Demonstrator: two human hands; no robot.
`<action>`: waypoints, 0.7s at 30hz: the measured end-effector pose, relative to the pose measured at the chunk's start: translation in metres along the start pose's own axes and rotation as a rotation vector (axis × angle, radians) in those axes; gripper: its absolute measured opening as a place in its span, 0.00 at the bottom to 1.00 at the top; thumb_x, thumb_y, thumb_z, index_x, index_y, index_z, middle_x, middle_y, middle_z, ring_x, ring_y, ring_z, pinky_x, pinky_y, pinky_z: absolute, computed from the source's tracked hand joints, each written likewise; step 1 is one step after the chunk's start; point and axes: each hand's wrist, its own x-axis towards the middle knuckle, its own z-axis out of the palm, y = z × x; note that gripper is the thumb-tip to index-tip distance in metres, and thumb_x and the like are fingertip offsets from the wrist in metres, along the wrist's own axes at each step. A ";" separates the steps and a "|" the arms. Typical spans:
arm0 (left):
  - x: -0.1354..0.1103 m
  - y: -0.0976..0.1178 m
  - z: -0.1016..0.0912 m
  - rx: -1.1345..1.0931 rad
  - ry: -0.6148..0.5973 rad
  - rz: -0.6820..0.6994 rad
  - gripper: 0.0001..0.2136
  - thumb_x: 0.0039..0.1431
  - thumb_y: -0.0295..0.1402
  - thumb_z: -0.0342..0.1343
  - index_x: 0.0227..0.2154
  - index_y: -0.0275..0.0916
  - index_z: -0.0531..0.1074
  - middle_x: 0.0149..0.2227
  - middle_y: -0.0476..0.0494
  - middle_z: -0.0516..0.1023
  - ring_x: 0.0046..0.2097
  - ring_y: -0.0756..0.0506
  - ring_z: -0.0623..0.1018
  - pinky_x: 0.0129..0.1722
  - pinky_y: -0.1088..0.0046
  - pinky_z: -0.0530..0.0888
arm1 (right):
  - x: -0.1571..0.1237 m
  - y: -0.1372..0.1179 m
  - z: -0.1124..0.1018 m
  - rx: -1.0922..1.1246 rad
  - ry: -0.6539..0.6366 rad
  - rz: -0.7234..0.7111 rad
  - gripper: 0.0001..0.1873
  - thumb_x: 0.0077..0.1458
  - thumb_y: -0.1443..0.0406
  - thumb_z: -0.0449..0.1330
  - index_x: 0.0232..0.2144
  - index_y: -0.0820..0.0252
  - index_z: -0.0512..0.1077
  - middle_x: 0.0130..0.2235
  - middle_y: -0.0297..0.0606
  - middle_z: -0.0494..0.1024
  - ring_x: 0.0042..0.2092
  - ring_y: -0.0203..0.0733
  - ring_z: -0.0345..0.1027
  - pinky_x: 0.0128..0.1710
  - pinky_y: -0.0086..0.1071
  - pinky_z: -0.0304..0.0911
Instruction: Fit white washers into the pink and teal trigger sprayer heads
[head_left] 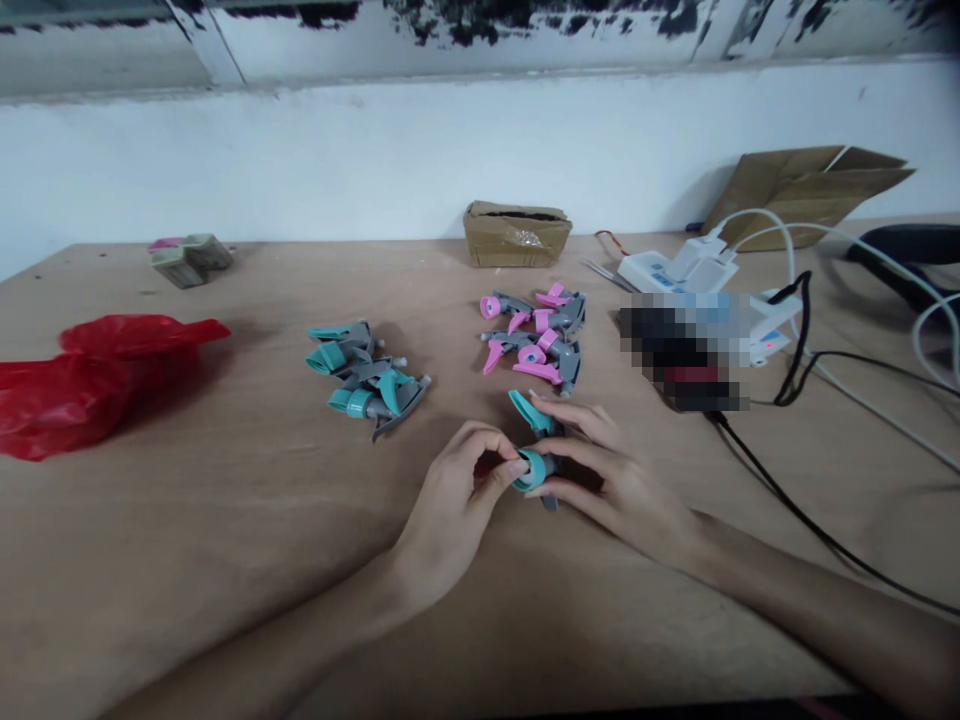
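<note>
My right hand (pixel 626 480) grips a teal and grey trigger spray head (pixel 532 468) just above the table, its round teal collar facing left. At the mouth of that collar, the thumb and forefinger of my left hand (pixel 457 490) are pinched together. Whatever lies between those fingertips is too small to make out. Beyond my left hand lies a pile of teal and grey spray heads (pixel 367 375). A second pile, of pink and grey spray heads (pixel 536 335), rests past my right hand.
A red plastic bag (pixel 112 375) lies at the left, with a small greenish block (pixel 191 260) behind it. Near the wall stands a small cardboard box (pixel 517 240). Power strips (pixel 652 272), cables (pixel 795 510) and folded cardboard (pixel 802 195) occupy the right side.
</note>
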 end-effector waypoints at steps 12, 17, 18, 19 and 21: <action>-0.010 0.006 0.007 0.133 0.096 0.037 0.07 0.60 0.22 0.46 0.29 0.39 0.63 0.38 0.46 0.63 0.42 0.47 0.67 0.44 0.67 0.67 | -0.004 -0.010 0.001 -0.104 -0.002 0.028 0.11 0.56 0.61 0.56 0.40 0.60 0.70 0.55 0.45 0.63 0.57 0.47 0.56 0.53 0.44 0.61; -0.009 0.006 0.008 0.150 0.093 0.037 0.08 0.61 0.22 0.45 0.29 0.39 0.63 0.38 0.46 0.63 0.42 0.47 0.66 0.43 0.67 0.66 | -0.006 -0.019 0.000 -0.167 0.011 0.061 0.12 0.56 0.60 0.56 0.39 0.61 0.71 0.54 0.47 0.65 0.56 0.49 0.57 0.52 0.44 0.63; -0.009 0.006 0.008 0.157 0.088 0.036 0.08 0.60 0.22 0.46 0.29 0.39 0.63 0.38 0.46 0.63 0.42 0.47 0.66 0.43 0.67 0.66 | -0.006 -0.021 0.000 -0.175 0.012 0.066 0.12 0.55 0.60 0.56 0.39 0.62 0.71 0.54 0.47 0.65 0.56 0.49 0.57 0.52 0.44 0.62; -0.010 0.006 0.008 0.163 0.085 0.034 0.08 0.60 0.22 0.46 0.28 0.39 0.63 0.38 0.46 0.63 0.42 0.47 0.66 0.43 0.67 0.66 | -0.006 -0.023 0.000 -0.181 0.011 0.072 0.13 0.55 0.60 0.57 0.39 0.62 0.71 0.54 0.47 0.65 0.56 0.49 0.57 0.52 0.44 0.62; -0.010 0.006 0.008 0.171 0.073 0.035 0.08 0.60 0.22 0.46 0.28 0.39 0.62 0.38 0.46 0.64 0.41 0.46 0.66 0.43 0.67 0.67 | -0.007 -0.025 -0.001 -0.197 0.001 0.085 0.12 0.55 0.60 0.57 0.39 0.61 0.71 0.53 0.46 0.67 0.54 0.48 0.59 0.51 0.44 0.63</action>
